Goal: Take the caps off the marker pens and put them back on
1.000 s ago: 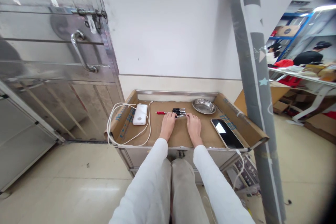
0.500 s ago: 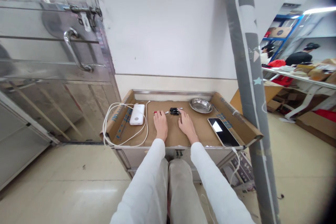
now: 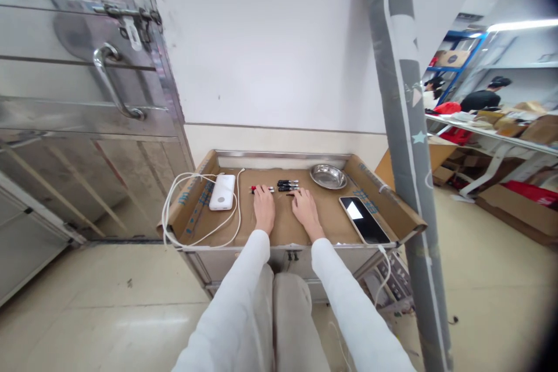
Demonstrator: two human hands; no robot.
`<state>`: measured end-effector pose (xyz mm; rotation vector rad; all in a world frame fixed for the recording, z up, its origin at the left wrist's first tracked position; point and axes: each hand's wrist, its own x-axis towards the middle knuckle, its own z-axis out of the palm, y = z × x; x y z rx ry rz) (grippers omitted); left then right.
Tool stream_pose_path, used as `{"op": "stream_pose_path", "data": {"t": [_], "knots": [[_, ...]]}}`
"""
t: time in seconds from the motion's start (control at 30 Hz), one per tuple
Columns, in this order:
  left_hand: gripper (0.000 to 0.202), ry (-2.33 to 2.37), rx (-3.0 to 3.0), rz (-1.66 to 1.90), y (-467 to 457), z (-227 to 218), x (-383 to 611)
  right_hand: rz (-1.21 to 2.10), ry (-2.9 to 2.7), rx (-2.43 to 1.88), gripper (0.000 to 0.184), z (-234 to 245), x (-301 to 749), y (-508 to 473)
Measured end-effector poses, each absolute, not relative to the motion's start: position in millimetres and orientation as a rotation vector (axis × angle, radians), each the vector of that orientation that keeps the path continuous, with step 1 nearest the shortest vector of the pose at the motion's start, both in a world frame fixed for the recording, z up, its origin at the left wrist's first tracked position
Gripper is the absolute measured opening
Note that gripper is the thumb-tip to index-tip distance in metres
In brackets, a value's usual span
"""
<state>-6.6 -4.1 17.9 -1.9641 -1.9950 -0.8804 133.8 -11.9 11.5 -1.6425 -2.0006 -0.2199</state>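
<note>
My left hand lies palm down with its fingers stretched out over a few red and dark pens; their ends show on both sides of the fingertips, and the middles are hidden. Black pens lie side by side just to the right, at the middle of the cardboard-lined tray top. My right hand is in front of them, fingers bent and pressed together at the tips. From these fingertips the dark thin end of a black pen sticks out to the left.
A white power bank with a looped white cable lies at the left. On the right are a steel dish and a phone. A tall grey wrapped roll leans beside the cart. People sit at a far bench.
My right hand has drawn back slightly from the black pens, a dark end now showing at its fingertips. The left hand stays over the red pens. The whole view has shifted a little.
</note>
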Motion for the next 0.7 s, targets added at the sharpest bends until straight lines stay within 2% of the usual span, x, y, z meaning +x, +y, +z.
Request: {"op": "stream_pose_path", "data": {"t": [0.23,0.47,0.7], "knots": [[0.017,-1.627,-2.343,-0.924,0,9,-5,-0.234,-2.007,-1.662,0.022,13,133,-11],[0.008,-1.626,-2.446,-0.972,5,5,-7,-0.251,-1.995,-1.686,0.018,12,132,-11],[0.006,-1.62,-2.559,-1.037,5,6,-9,-0.16,-2.046,-1.494,0.02,9,135,-7]]}}
